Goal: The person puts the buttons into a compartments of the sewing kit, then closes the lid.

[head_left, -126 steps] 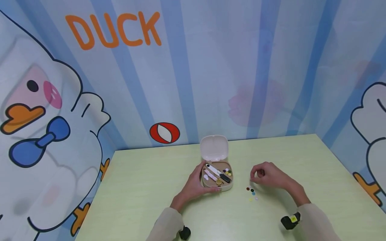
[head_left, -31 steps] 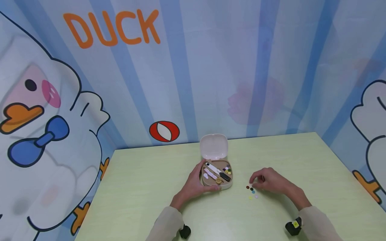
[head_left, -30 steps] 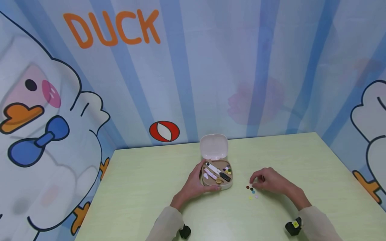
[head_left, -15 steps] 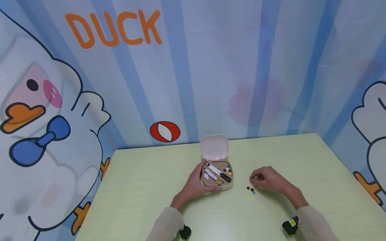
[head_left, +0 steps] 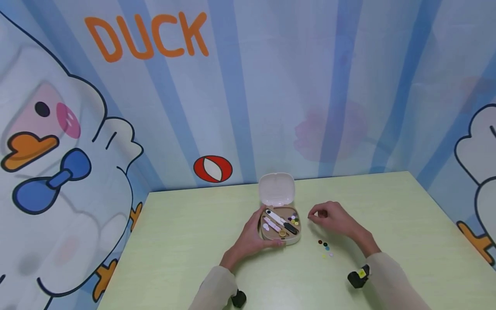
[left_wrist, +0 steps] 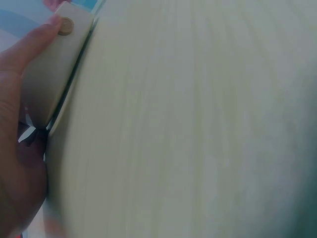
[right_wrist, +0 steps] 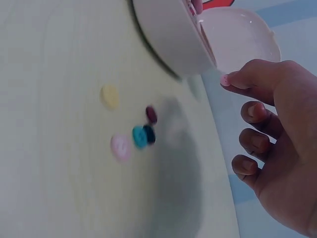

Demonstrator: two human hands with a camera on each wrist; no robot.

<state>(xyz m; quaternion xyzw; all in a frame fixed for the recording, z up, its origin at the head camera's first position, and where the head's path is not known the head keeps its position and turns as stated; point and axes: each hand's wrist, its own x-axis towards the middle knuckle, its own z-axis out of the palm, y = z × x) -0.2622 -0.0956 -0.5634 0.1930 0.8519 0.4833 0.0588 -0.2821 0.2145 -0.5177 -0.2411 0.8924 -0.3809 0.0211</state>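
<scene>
My left hand (head_left: 252, 237) holds a small cream case (head_left: 292, 242) from its left side, the thumb along the front beside a round clasp (left_wrist: 65, 26). The case's lid (head_left: 277, 189) stands open. Inside lie a white-and-black slim tool (head_left: 282, 221), a pink patterned piece (head_left: 272, 224), a gold round piece (head_left: 282, 233) and several small buttons (head_left: 293, 220) in the right compartment. My right hand (head_left: 335, 218), raised just right of the case, pinches a small pink button (right_wrist: 225, 80) between thumb and forefinger; its other fingers are loosely curled.
Several loose buttons lie on the table right of the case: a dark red one (right_wrist: 151, 114), a black one (right_wrist: 149, 134), a blue one (right_wrist: 139, 137), a pink one (right_wrist: 120, 147) and a yellow one (right_wrist: 109, 96). A duck-print curtain (head_left: 271, 86) hangs behind the table.
My right hand has lifted from beside the loose buttons and moved up and left toward the case, with the pink button. My left hand and the case have stayed put.
</scene>
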